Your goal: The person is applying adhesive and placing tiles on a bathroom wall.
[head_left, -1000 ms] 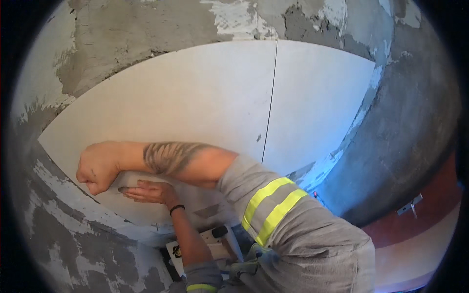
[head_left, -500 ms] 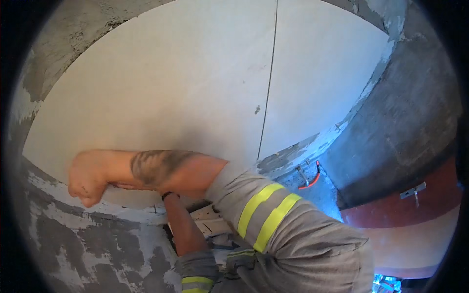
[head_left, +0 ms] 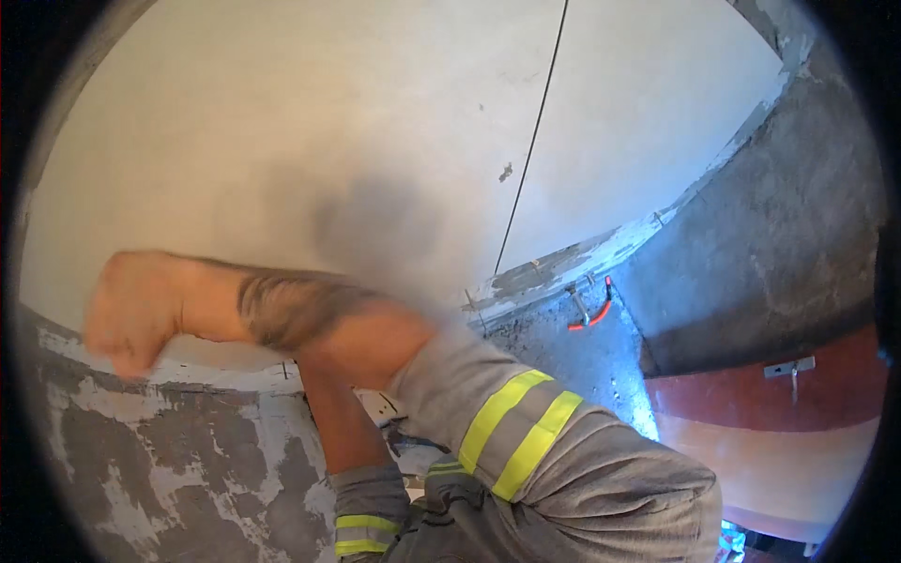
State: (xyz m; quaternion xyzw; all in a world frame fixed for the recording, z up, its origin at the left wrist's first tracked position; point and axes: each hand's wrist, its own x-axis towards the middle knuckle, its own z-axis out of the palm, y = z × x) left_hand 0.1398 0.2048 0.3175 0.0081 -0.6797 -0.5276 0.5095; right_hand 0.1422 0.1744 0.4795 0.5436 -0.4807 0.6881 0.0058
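My right forearm, with a dark tattoo, stretches leftward across a large cream panel (head_left: 404, 103). At its end, my right hand (head_left: 131, 310) is curled closed near the panel's lower left edge. Motion blurs it, and whatever may be inside the fingers does not show. From below rises my left forearm (head_left: 333, 413), crossing behind the right one. The right forearm covers my left hand, so its fingers cannot be seen. Both sleeves are grey with yellow bands.
A narrow dark seam (head_left: 532, 141) parts the panel from another cream panel (head_left: 648, 103). Lower left, a grey wall (head_left: 188, 460) carries white plaster smears. A red hose (head_left: 596, 314) hangs by metal fittings at right, beside a dark grey surface (head_left: 751, 244) and a reddish-brown band (head_left: 732, 399).
My right hand has moved left and slightly up in the picture and is now more blurred. The view has shifted a little, and the left wrist has gone out of sight behind the right forearm.
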